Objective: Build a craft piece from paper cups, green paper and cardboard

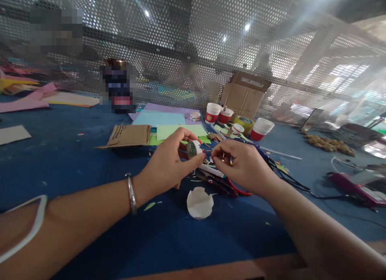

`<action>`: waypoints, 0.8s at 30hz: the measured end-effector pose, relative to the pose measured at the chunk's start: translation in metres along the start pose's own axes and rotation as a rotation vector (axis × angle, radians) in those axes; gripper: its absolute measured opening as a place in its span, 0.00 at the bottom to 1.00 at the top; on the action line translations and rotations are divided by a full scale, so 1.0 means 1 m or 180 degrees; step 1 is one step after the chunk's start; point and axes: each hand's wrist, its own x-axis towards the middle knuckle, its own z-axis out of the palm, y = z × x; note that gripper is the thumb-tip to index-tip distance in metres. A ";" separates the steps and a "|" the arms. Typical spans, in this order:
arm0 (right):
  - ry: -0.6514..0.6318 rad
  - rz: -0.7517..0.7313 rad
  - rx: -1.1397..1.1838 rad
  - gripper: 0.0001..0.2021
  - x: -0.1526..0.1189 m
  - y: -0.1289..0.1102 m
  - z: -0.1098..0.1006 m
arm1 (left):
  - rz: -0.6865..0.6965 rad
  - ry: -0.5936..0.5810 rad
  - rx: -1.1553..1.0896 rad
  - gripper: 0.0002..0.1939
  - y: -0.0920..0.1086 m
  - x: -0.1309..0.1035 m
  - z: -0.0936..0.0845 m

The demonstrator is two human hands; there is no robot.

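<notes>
My left hand (177, 157) is closed on a small round white-and-red piece (194, 148) with a speckled dark green face, held between thumb and fingers above the table. Close by on the right, my right hand (237, 161) has its thumb and fingertips pinched together; whatever they hold, if anything, is too small to make out. A white paper disc (200, 203) with a notched edge lies just below the hands. Beneath them are a white pen-like stick (213, 170) and a red-handled tool (238, 188), partly hidden, among paper scraps.
Paper cups (261, 128) and a roll of yellow tape (243, 124) stand behind my hands. Torn cardboard (128, 135) and coloured paper sheets (159, 117) lie left of them. A black cable (289, 177) and a magenta device (358, 187) are at right. Perforated metal mesh (169, 43) rises behind.
</notes>
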 end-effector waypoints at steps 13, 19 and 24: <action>-0.0327 -0.0461 0.0151 0.27 -0.003 -0.008 -0.005 | -0.0294 -0.0311 -0.0191 0.28 0.003 0.000 0.001; -0.0465 -0.0475 -0.0070 0.26 -0.005 -0.009 0.003 | -0.0747 -0.0607 -0.0911 0.25 0.001 0.003 0.005; -0.0498 -0.0629 -0.0184 0.24 -0.006 -0.010 0.006 | -0.1249 -0.0772 -0.1084 0.28 0.011 0.000 0.004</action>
